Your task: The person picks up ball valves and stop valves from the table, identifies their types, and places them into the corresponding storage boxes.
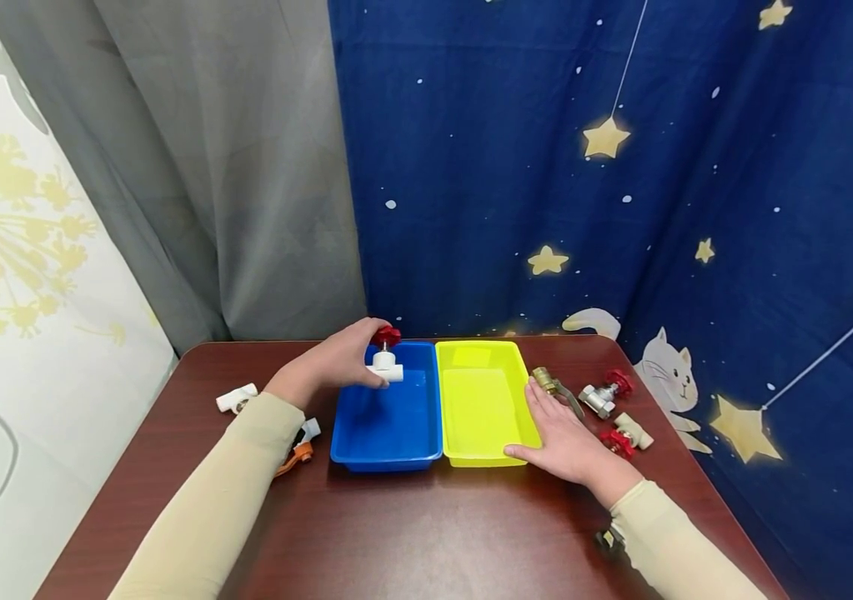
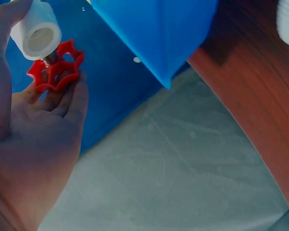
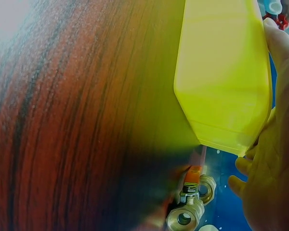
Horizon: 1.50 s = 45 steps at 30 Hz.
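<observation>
My left hand [image 1: 336,360] holds a white stop valve [image 1: 387,372] over the far left part of the blue tray [image 1: 396,429]. The valve's red handwheel [image 2: 57,72] lies against the fingers in the left wrist view, with the thumb at the white body. My right hand [image 1: 567,437] rests on the right rim of the yellow tray [image 1: 482,417], fingers extended and thumb over the near corner. Just beyond its fingertips lies a brass valve [image 1: 544,381] with a lever.
To the right lie a silver valve [image 1: 597,402] with a red handwheel and a cream valve [image 1: 634,430], also red-wheeled. A white fitting [image 1: 237,398] and an orange-handled piece [image 1: 298,455] lie left of the blue tray. Curtains [image 1: 471,208] hang behind the table.
</observation>
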Tool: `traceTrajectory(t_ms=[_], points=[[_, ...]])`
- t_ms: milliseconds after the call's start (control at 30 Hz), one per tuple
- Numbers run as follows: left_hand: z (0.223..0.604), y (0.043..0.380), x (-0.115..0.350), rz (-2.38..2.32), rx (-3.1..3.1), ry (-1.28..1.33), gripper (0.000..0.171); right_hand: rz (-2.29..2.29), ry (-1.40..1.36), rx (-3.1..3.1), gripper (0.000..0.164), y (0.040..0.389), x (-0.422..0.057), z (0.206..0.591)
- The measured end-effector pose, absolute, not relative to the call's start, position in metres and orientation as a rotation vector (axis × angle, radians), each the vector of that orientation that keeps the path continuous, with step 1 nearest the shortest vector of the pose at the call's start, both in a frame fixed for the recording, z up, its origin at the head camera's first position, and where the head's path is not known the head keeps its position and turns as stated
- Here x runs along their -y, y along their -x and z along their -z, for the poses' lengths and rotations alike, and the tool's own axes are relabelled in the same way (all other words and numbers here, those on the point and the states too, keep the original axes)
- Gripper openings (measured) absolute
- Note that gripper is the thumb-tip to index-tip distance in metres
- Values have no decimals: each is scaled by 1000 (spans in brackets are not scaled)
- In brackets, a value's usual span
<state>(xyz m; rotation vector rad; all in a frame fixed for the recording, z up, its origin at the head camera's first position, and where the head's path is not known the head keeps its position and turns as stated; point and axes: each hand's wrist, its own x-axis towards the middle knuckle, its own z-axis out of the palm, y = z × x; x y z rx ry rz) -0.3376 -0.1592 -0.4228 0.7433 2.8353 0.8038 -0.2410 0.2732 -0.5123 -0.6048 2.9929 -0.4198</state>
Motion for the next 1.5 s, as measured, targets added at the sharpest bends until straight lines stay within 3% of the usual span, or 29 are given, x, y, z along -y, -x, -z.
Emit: traceTrajectory(t_ms=[367,600,1500], points=[[419,341,132,-769,-2784,-689,115,417,590,-2991,127,241,-273,512],[417,344,118,-781,-2786,-680,102,423,608,-3000,125,240,-273,511],[453,366,100,-593,-2802,-615,90,440,603,-2996,126,240,-272,511]])
